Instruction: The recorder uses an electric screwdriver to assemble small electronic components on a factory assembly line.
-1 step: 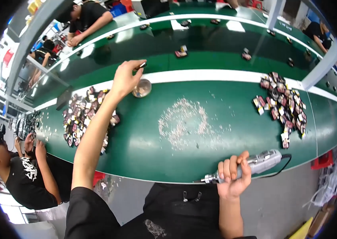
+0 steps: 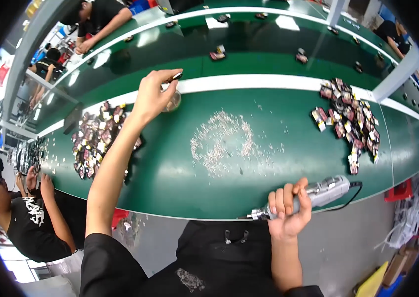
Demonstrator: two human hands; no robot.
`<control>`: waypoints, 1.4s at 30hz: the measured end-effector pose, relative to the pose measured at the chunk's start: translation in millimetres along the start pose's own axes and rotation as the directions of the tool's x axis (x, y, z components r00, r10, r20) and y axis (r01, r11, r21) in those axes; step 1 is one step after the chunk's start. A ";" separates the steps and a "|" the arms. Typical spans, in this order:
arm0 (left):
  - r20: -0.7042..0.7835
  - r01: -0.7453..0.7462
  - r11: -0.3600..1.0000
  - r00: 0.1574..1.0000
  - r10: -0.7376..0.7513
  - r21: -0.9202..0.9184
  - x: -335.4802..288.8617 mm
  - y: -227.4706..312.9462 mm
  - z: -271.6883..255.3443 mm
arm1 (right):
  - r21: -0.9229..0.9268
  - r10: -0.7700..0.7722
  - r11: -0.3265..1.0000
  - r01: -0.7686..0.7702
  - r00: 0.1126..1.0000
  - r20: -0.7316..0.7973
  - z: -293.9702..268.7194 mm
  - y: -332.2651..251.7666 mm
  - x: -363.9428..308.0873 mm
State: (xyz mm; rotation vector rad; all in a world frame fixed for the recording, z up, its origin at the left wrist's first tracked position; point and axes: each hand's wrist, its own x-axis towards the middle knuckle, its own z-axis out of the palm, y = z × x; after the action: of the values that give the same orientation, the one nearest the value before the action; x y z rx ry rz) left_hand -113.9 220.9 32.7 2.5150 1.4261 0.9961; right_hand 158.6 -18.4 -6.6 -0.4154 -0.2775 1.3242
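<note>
My left hand [image 2: 152, 96] reaches far out over the green conveyor table [image 2: 169, 173], pinching a small dark part [image 2: 175, 76] at its fingertips. Just under that hand sits a small round dish [image 2: 173, 102]. My right hand [image 2: 288, 210] is at the table's near edge, wrapped round a grey electric screwdriver [image 2: 321, 192] that lies level with its tip pointing left. A scatter of tiny pale screws [image 2: 224, 143] lies on the table between the two hands.
A heap of small dark and red parts [image 2: 98, 141] lies left of my left arm, and another heap [image 2: 348, 116] sits at the right. A person in black [image 2: 31, 218] works at the lower left. Other people [image 2: 95, 24] stand across the far table. The screwdriver's cable [image 2: 350, 195] trails off to the right.
</note>
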 end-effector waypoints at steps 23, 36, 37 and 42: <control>0.277 -0.203 0.955 0.925 0.259 -0.217 -139.8 176.6 26.2 | -0.135 0.147 0.982 -0.135 0.985 0.086 -1.1 13.2 -40.4; 0.242 -0.369 0.922 0.890 0.387 -0.118 -139.3 183.9 32.7 | -0.198 0.167 0.966 -0.169 0.986 -0.026 1.4 35.3 -54.3; 0.243 -0.366 0.922 0.890 0.386 -0.126 -140.4 185.5 32.8 | -0.210 0.176 0.961 -0.181 0.983 -0.042 2.4 34.9 -53.9; 0.235 -0.404 0.906 0.876 0.422 -0.123 -143.7 186.0 36.6 | -0.202 0.194 0.958 -0.206 0.978 -0.077 2.2 33.2 -51.4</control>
State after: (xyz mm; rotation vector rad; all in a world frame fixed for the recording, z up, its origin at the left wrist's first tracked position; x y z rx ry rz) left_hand -6.5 10.9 1.8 2.8310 0.7832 0.7084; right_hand 116.9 -61.9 -17.5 -0.6717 -0.3352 1.4845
